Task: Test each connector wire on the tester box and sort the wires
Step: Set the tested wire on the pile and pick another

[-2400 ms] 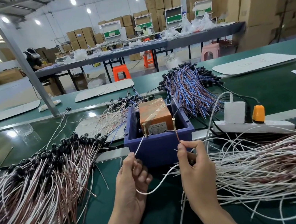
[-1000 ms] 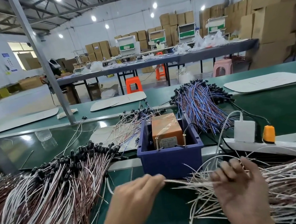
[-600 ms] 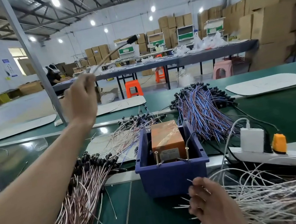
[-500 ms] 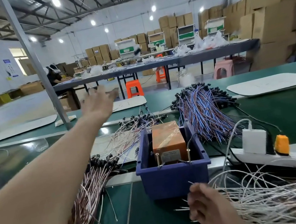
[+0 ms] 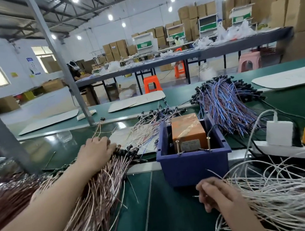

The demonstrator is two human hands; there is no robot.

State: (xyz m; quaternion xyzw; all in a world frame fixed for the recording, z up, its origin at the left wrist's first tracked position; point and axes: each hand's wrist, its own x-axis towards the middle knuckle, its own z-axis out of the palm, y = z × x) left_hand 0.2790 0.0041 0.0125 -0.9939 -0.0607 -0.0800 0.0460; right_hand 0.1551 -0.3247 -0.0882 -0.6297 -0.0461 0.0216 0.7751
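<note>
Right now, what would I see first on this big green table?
Heaps of wires everywhere: a brown-and-white heap on the left under the left hand, a white heap on the right where the right hand pinches its ends, and a blue bundle behind. In the middle stands a blue bin holding the orange tester box.

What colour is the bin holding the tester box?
Dark blue bin, clearest in the head view.

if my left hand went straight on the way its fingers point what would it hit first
Probably the loose spread of thin pale wires with black connectors just past the left hand, then the dark blue plastic bin. Depth is unclear.
</note>
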